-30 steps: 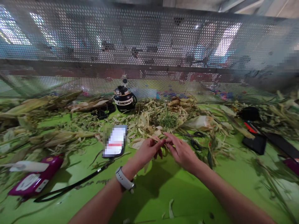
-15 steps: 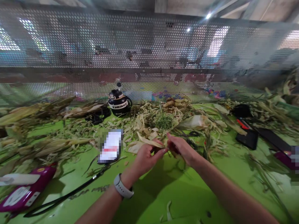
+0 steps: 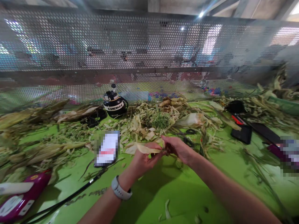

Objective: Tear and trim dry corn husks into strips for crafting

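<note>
Between my two hands, over the green table (image 3: 149,199), is a pale strip of corn husk (image 3: 147,149). My left hand (image 3: 142,161), with a light watch on its wrist, is closed on the husk, its thumb and fingertips pinching the narrow end. Fingers closed, my right hand (image 3: 177,148) meets the left at that same end; its fingertips partly hide what they grip. Just beyond the hands lies a heap of dry husk shreds (image 3: 144,119) with a tuft of green strands (image 3: 161,120) on it. Dark scissors (image 3: 189,132) lie behind my right hand.
A phone (image 3: 107,148) on a black strap lies to the left, with a magenta device (image 3: 25,196) nearer the left edge. A round black jar (image 3: 114,105) stands before the perforated metal screen (image 3: 140,40). Black devices (image 3: 241,133) and husks lie to the right.
The view has turned slightly to the right. My hands stay together at the husk strip, whose wide part now lies lower across my left fingers.
</note>
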Demonstrator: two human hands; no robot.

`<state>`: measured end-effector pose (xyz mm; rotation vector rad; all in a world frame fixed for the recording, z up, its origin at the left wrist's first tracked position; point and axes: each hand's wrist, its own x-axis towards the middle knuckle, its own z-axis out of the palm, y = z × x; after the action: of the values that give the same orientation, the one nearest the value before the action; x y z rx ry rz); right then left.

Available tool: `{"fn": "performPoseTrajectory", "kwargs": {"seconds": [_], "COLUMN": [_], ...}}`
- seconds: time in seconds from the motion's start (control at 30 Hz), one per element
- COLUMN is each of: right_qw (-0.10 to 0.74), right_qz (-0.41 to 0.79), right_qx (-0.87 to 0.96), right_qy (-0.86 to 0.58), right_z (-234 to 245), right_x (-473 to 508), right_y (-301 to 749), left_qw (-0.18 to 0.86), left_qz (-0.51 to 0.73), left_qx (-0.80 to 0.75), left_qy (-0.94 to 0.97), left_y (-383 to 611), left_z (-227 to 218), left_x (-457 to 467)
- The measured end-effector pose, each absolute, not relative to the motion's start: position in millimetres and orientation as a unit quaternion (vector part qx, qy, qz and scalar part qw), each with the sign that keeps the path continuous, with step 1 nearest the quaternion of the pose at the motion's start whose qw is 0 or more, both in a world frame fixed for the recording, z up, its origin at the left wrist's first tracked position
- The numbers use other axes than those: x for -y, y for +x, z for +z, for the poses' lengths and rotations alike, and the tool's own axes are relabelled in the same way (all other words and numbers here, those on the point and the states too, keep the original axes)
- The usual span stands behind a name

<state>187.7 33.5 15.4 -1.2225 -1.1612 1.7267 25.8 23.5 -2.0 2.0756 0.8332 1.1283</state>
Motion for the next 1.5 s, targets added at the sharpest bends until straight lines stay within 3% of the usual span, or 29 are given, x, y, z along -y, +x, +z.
{"fn": "performPoseTrajectory", "kwargs": {"seconds": [0.13, 0.23, 0.37, 0.5, 0.73, 0.87, 1.03, 1.13, 1.23, 1.33, 1.4, 1.5], "right_qw": [0.37, 0.42, 0.396, 0.373, 0.373, 0.415, 0.47, 0.386, 0.3, 0.277, 0.287, 0.295], "right_qz": [0.587, 0.39, 0.087, -0.022, -0.018, 0.037, -0.055, 0.043, 0.27, 0.454, 0.47, 0.32], "right_qx": [0.519, 0.614, 0.739, 0.784, 0.828, 0.757, 0.759, 0.811, 0.793, 0.731, 0.718, 0.776], "right_qy": [-0.499, -0.542, -0.538, -0.495, -0.419, -0.504, -0.447, -0.437, -0.456, -0.427, -0.426, -0.456], "right_z": [14, 15, 14, 10, 6, 13, 22, 17, 5, -9, -16, -17], "right_x": [-34, -34, -32, -29, -25, -32, -28, -22, -17, -15, -15, -17], "right_y": [188, 189, 193, 193, 190, 198, 200, 191, 176, 165, 163, 167], "left_qw": [0.286, 0.309, 0.356, 0.476, 0.591, 0.688, 0.703, 0.68, 0.663, 0.649, 0.631, 0.596], "left_qz": [0.426, 0.409, 0.385, 0.325, 0.283, 0.364, 0.48, 0.538, 0.567, 0.574, 0.592, 0.607], "left_qx": [-0.341, -0.406, -0.439, -0.44, -0.415, -0.398, -0.383, -0.382, -0.384, -0.392, -0.397, -0.435], "left_qy": [0.788, 0.756, 0.73, 0.689, 0.631, 0.485, 0.358, 0.319, 0.303, 0.309, 0.305, 0.296], "left_y": [25, 24, 26, 27, 23, 27, 28, 29, 32, 32, 30, 25], "left_z": [-4, 0, 8, 7, -1, 1, -1, -1, -1, -1, -3, -5], "left_x": [-24, -24, -22, -22, -27, -29, -31, -33, -33, -35, -38, -44]}}
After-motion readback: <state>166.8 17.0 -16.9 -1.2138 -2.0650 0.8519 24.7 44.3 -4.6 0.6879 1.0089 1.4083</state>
